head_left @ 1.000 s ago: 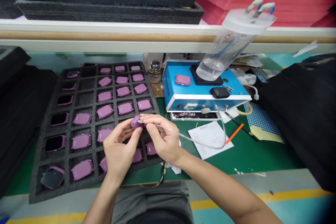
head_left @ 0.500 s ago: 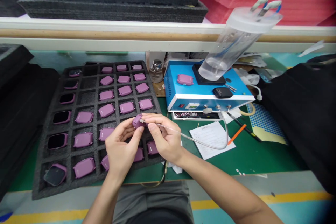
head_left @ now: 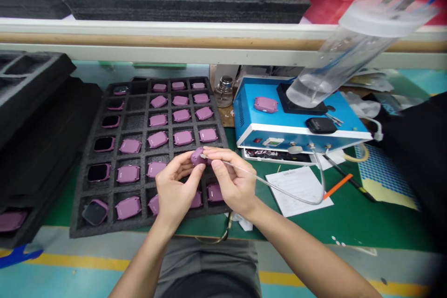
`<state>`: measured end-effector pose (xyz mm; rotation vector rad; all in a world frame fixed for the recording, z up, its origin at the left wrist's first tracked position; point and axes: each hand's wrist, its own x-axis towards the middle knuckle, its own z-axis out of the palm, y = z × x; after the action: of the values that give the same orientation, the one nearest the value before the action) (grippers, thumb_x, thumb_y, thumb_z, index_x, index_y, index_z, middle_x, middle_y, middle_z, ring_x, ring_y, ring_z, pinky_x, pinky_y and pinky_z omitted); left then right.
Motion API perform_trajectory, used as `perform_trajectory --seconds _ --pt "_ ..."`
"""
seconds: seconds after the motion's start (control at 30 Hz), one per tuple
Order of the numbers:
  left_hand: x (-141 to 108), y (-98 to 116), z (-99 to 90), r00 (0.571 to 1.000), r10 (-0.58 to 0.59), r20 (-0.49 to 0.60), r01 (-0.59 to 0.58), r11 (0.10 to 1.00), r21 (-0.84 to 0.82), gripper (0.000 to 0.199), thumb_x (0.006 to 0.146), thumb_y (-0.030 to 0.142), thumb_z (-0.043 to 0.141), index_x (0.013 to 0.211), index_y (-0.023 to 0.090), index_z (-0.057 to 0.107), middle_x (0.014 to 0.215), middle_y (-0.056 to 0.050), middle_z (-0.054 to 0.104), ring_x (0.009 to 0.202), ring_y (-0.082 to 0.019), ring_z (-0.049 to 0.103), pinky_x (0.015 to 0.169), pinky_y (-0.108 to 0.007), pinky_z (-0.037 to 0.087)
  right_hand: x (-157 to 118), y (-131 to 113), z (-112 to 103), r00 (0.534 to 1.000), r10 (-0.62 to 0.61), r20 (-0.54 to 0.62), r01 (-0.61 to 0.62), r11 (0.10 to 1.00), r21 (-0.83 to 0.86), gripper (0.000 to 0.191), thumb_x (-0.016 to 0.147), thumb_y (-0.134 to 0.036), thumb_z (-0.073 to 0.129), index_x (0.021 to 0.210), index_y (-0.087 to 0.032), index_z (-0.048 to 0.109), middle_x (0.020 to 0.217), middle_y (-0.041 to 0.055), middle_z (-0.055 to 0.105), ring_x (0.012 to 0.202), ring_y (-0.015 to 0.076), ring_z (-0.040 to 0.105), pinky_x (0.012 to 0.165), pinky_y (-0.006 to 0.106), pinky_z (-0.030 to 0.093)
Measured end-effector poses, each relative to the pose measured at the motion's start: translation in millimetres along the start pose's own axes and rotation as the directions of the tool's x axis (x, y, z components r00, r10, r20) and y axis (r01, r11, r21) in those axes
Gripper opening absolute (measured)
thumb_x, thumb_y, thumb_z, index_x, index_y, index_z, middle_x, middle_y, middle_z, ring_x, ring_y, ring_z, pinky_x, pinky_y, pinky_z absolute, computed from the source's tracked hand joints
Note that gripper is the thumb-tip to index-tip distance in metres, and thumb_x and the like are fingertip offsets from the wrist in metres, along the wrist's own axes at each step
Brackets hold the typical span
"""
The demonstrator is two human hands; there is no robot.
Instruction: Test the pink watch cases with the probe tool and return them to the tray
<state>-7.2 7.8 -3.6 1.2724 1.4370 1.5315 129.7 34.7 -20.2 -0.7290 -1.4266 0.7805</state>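
Between the thumb and fingers of my left hand [head_left: 176,191] is a purple smartwatch case [head_left: 197,156], held tilted above the foam tray. My right hand [head_left: 235,184] pinches the end of a clear thin tube [head_left: 258,178], whose small fitting meets the side of the case. The exact contact point is too small to make out. From my right hand the tube loops over the paper and back to the front of a blue machine [head_left: 258,116]. Below both hands lies a black foam tray [head_left: 78,200] with purple watch cases in its compartments, some showing black screens.
A clear cylinder [head_left: 335,65] with water stands on the blue machine, beside another purple watch case [head_left: 266,104] and a black case [head_left: 320,125]. A printed sheet [head_left: 293,186] and an orange strip [head_left: 338,186] lie right. Stacked foam trays [head_left: 45,125] stand left; a glass bottle [head_left: 224,92] is behind.
My view has turned left, so the bench and machine appear further right. Both hands keep the same grip, with the tube end still at the watch case.
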Motion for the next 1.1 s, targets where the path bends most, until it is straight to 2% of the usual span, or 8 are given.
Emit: perform_trajectory --seconds 0.53,1.1 --pt "2.1 0.1 1.1 1.0 -0.005 -0.012 0.005 1.0 0.002 0.028 0.08 0.021 0.084 0.107 0.017 0.079 0.096 -0.004 0.083 0.084 -0.016 0.081 0.079 -0.021 0.067 0.8 2.8 0.7 1.0 0.019 -0.004 -0.019 1.0 -0.002 0.015 0.101 -0.023 0.06 0.106 -0.024 0.074 0.11 0.0081 0.081 0.109 0.0219 0.078 0.099 0.042 0.065" --pt "3.4 -1.3 -0.7 1.0 0.006 -0.002 -0.006 1.0 0.017 0.029 0.081 0.022 0.083 0.109 0.017 0.078 0.097 -0.005 0.083 0.085 -0.017 0.081 0.081 -0.023 0.067 0.3 3.6 2.1 1.0 0.026 0.001 -0.026 0.999 0.026 0.017 0.101 -0.021 0.06 0.107 -0.026 0.075 0.11 0.0073 0.08 0.11 0.0213 0.077 0.099 0.041 0.064"
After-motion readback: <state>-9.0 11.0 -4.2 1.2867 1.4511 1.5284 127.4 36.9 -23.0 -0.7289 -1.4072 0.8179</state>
